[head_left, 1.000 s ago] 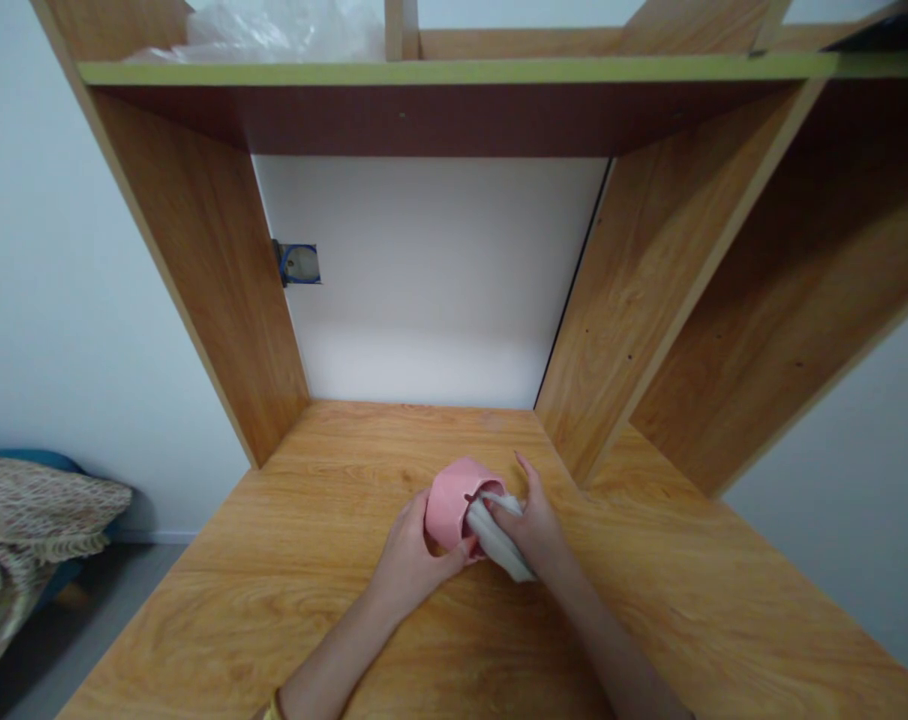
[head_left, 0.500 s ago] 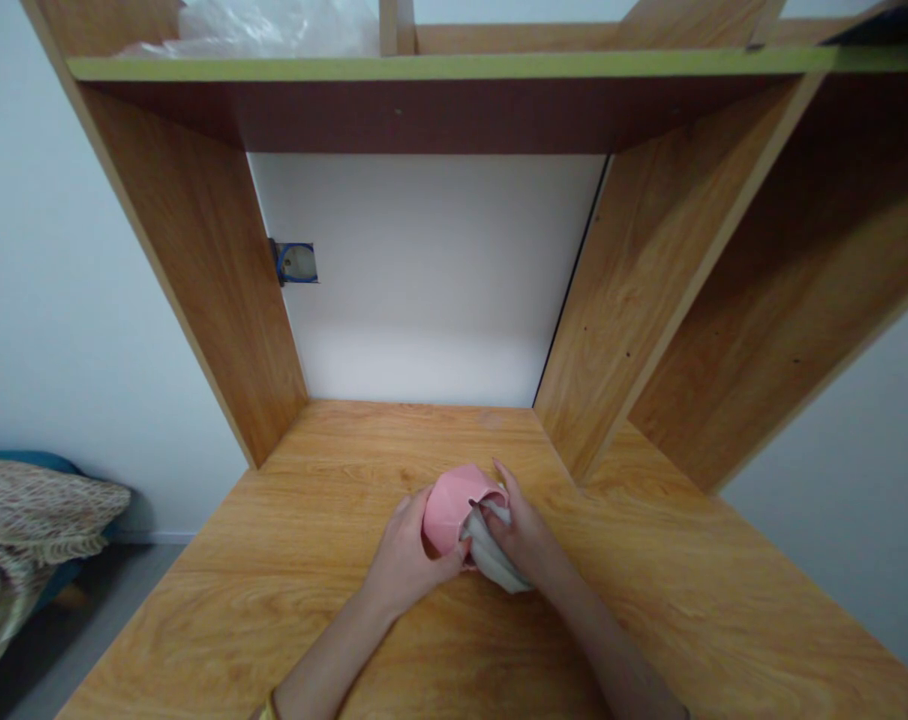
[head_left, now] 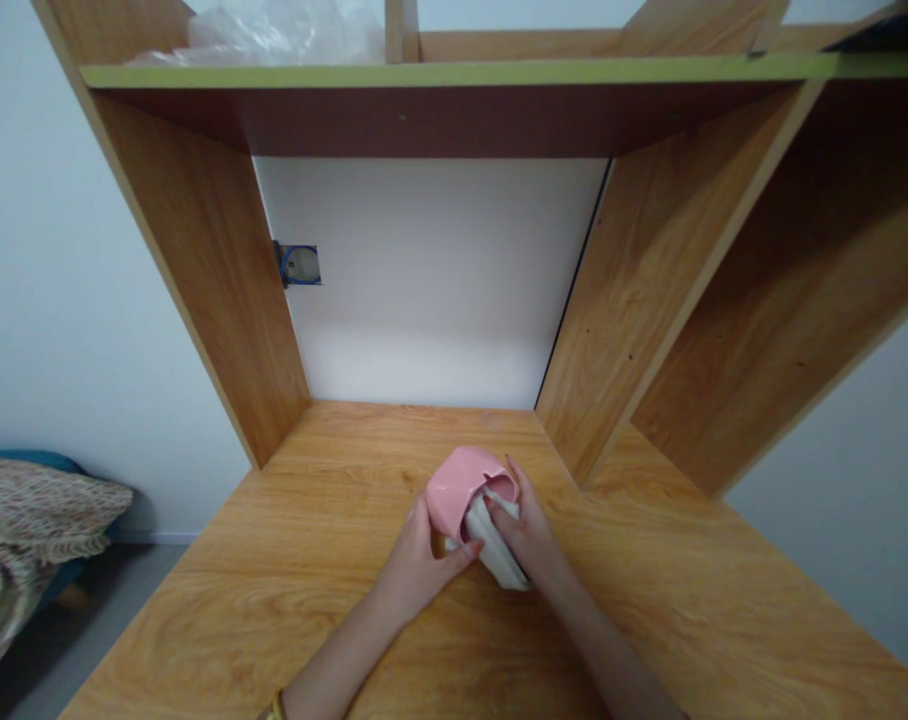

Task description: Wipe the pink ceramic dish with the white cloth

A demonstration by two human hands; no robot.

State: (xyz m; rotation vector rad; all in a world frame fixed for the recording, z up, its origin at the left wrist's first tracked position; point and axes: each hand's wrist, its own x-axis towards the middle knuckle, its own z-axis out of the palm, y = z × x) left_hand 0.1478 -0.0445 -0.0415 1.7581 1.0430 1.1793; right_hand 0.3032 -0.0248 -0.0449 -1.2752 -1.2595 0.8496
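Two bare forearms reach in from the near edge of the wooden tabletop (head_left: 274, 600), a yellow band (head_left: 276, 707) showing at the left wrist. Further in, the left hand (head_left: 416, 570) wraps around the near side of a pink cup (head_left: 454, 485), gripping it with the thumb lying across its lower edge. The cup is tipped on its side, its mouth turned toward the right, held just above the tabletop or perhaps touching it; which one cannot be told. Just beside it, the right hand (head_left: 527, 535) is clenched on a pale grey cloth (head_left: 499, 555), with its fingers pressing part of the cloth into the cup's mouth while the rest hangs out toward the wrist. Beyond the hands the tabletop runs back to a white back panel (head_left: 431, 280) between two slanting wooden side panels. On the left panel sits a small blue-edged fitting (head_left: 298, 265). Highest up, a green-edged shelf (head_left: 454, 72) carries crumpled clear plastic (head_left: 274, 30). Far left, a patterned blanket (head_left: 26, 520) lies low by the wall.
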